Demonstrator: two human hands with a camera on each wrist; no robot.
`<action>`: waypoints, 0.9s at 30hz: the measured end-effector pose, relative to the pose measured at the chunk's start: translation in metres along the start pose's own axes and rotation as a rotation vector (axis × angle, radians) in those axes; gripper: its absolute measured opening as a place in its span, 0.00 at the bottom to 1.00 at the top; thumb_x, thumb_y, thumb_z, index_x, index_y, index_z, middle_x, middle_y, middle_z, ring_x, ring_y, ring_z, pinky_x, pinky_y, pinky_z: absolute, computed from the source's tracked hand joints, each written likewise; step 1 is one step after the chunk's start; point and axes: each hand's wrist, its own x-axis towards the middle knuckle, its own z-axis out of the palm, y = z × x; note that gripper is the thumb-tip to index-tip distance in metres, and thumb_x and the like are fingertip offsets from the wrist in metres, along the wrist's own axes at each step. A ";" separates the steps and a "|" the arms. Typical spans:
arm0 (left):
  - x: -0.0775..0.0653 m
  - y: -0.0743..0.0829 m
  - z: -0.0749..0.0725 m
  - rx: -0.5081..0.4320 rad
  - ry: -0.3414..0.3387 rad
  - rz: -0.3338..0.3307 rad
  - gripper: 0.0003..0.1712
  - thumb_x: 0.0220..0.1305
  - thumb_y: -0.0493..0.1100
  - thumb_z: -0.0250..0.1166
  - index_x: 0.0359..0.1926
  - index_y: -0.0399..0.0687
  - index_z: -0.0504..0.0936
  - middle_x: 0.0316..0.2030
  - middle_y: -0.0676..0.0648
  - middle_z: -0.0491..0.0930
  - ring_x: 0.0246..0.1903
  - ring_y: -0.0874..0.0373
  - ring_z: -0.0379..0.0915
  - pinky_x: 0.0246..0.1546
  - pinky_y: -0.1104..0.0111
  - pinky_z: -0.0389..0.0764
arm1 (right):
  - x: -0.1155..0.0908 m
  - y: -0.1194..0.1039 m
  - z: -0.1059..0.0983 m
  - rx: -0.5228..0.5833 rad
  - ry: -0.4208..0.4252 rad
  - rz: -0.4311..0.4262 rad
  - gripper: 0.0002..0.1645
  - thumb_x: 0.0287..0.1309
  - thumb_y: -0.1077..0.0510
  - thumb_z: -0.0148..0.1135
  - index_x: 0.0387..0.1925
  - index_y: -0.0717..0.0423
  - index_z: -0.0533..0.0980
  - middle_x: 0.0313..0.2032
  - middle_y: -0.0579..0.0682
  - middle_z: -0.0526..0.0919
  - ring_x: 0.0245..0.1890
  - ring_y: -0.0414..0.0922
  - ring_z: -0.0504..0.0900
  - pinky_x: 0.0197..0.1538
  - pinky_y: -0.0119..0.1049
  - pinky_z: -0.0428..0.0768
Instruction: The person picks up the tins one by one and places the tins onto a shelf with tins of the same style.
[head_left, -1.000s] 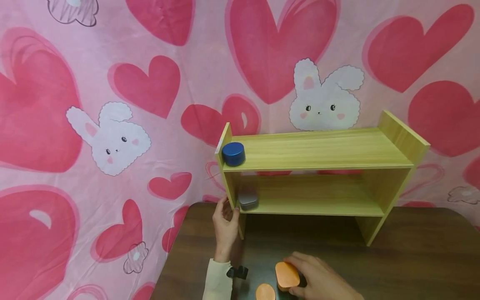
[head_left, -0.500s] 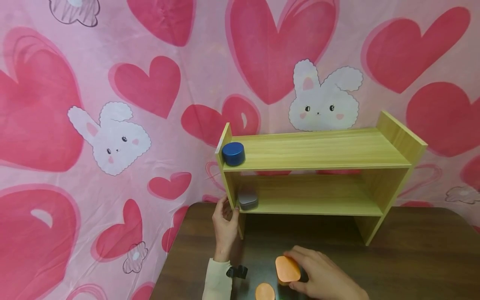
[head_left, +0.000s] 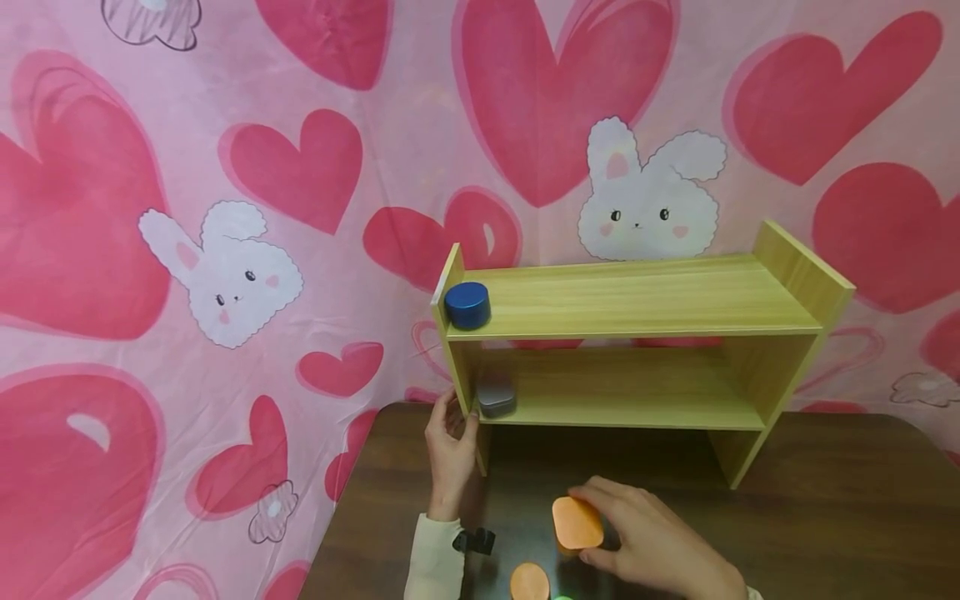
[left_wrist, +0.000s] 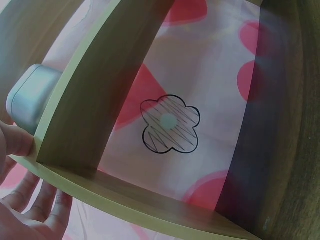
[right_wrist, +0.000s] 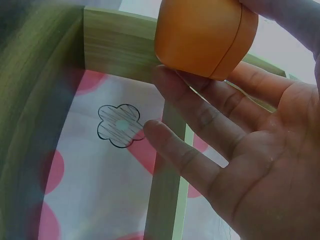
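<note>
In the head view my left hand (head_left: 452, 446) grips the left side panel of a two-tier wooden shelf (head_left: 637, 300). The left wrist view has its thumb (left_wrist: 17, 141) at the panel's front edge and the other fingers outside it. My right hand (head_left: 645, 533) holds an orange rounded-square tin (head_left: 577, 523) between thumb and fingers. From the right wrist, this orange tin (right_wrist: 202, 37) appears raised off the table, with fingers beneath and beside it. A blue round tin (head_left: 468, 306) sits at the upper tier's left end, and a grey rounded-square tin (head_left: 497, 396) below it on the lower tier.
On the dark wooden table (head_left: 840, 500), an orange round tin (head_left: 529, 582) stands near the bottom edge of the head view. Beside it shows a sliver of something green (head_left: 562, 597). A pink cloth with hearts and rabbits (head_left: 405, 100) hangs behind the shelf.
My right hand has lifted the orange rounded-square tin and carried it a little forward, toward the shelf. The left hand stays on the side panel.
</note>
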 end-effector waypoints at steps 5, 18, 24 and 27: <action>-0.001 0.009 -0.002 0.005 -0.004 -0.004 0.25 0.56 0.24 0.62 0.56 0.36 0.76 0.47 0.36 0.82 0.47 0.44 0.79 0.49 0.57 0.83 | 0.002 0.001 -0.004 -0.047 0.005 0.019 0.33 0.47 0.38 0.72 0.54 0.45 0.77 0.46 0.29 0.78 0.40 0.29 0.76 0.41 0.35 0.80; -0.001 0.011 -0.002 -0.001 -0.013 -0.007 0.24 0.56 0.24 0.62 0.56 0.36 0.76 0.47 0.36 0.82 0.47 0.41 0.79 0.49 0.54 0.83 | 0.016 0.007 -0.020 0.002 0.010 0.009 0.35 0.46 0.42 0.74 0.55 0.50 0.76 0.46 0.32 0.78 0.36 0.26 0.73 0.38 0.30 0.79; 0.000 0.011 -0.003 -0.007 -0.016 -0.011 0.24 0.56 0.24 0.62 0.55 0.34 0.76 0.47 0.34 0.82 0.47 0.41 0.79 0.50 0.49 0.81 | 0.020 0.006 -0.025 0.000 0.025 -0.017 0.34 0.45 0.43 0.75 0.54 0.50 0.76 0.45 0.32 0.78 0.35 0.26 0.73 0.38 0.29 0.79; 0.000 0.011 -0.003 -0.001 -0.013 -0.003 0.24 0.56 0.24 0.62 0.55 0.34 0.77 0.47 0.34 0.82 0.46 0.42 0.80 0.49 0.49 0.82 | 0.024 0.005 -0.029 0.002 0.022 -0.022 0.33 0.47 0.43 0.74 0.54 0.50 0.76 0.44 0.33 0.79 0.35 0.27 0.73 0.38 0.30 0.79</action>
